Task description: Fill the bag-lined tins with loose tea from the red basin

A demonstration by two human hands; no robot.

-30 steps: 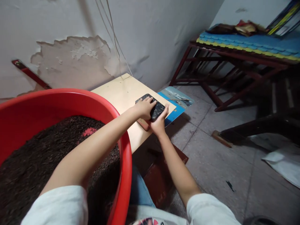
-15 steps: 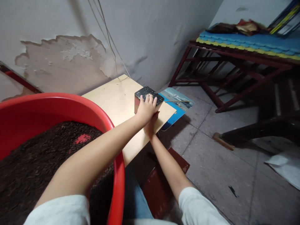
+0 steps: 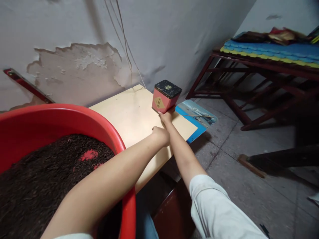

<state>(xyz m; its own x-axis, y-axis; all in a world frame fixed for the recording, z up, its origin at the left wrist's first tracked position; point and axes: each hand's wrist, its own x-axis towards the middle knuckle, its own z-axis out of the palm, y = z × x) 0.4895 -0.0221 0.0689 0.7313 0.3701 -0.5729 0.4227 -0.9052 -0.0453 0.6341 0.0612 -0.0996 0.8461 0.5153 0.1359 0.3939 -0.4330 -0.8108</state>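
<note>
A red square tin (image 3: 164, 99) with a black speckled lid and a yellow diamond label stands, slightly tilted, near the far edge of a pale wooden board (image 3: 129, 116). My right hand (image 3: 166, 117) reaches out to the tin's lower front edge, its fingertips pressed against the base. Behind it and off the tin, my left hand (image 3: 161, 135) hovers over the board, curled closed with nothing visible in it. That arm stretches across the rim of a big red basin (image 3: 109, 132) filled with dark loose tea leaves (image 3: 50, 179).
A blue picture card (image 3: 199, 116) sticks out from under the board's right side. The peeling wall stands close behind, with thin cords hanging down. At right is a dark red frame (image 3: 236, 79) topped with blue and yellow mats. The grey tiled floor lies to the right.
The tin went from lying under both hands to standing upright on the board, farther away. My left hand came off its lid and drew back; my right hand stays at its base.
</note>
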